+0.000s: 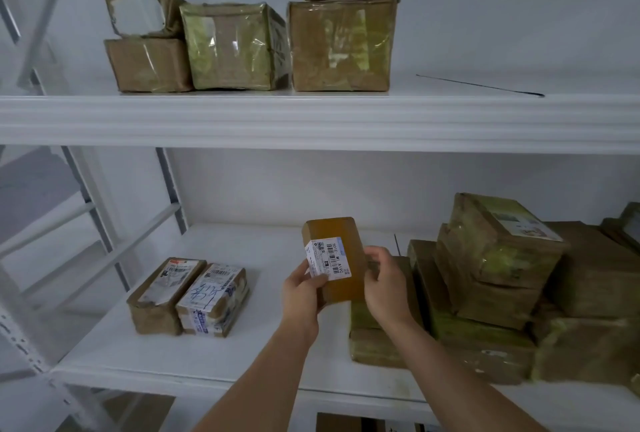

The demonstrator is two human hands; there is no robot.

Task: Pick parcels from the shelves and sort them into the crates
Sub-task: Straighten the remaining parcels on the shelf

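Note:
A small brown parcel (337,248) with a white barcode label is held upright above the lower shelf (242,345). My left hand (302,293) grips its lower left side, thumb on the label. My right hand (384,281) holds its right edge with curled fingers. Two taped parcels (188,294) lie side by side on the lower shelf to the left. A pile of several brown and green-taped parcels (491,286) fills the shelf's right side. No crate is in view.
The upper shelf (311,119) carries several taped cardboard boxes (252,43), one stacked higher at the top. White shelf uprights and braces (86,216) stand at the left. More boxes show below the lower shelf (339,423).

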